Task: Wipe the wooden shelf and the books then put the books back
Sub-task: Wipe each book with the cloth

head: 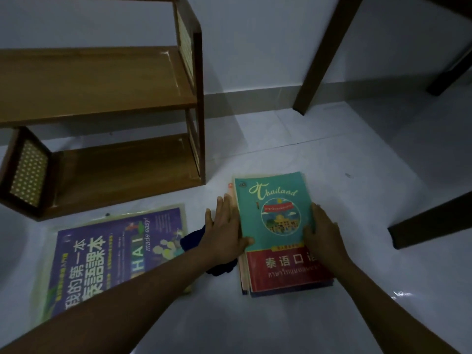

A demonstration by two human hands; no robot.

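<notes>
A stack of books lies on the floor with a teal and red "Thailand" book (273, 213) on top. My left hand (226, 231) lies along the stack's left edge with straight fingers, thumb on the cover. My right hand (323, 233) presses against the stack's right edge, fingers on the cover. A dark blue cloth (194, 238) lies on the floor under my left hand and wrist. A large purple book (102, 261) in a clear sleeve lies to the left. The wooden shelf (102, 80) stands bare at the back left.
A dark wooden table leg (321, 57) stands at the back right by the wall. Another dark furniture piece (429, 221) juts in from the right edge. The floor is pale and glossy.
</notes>
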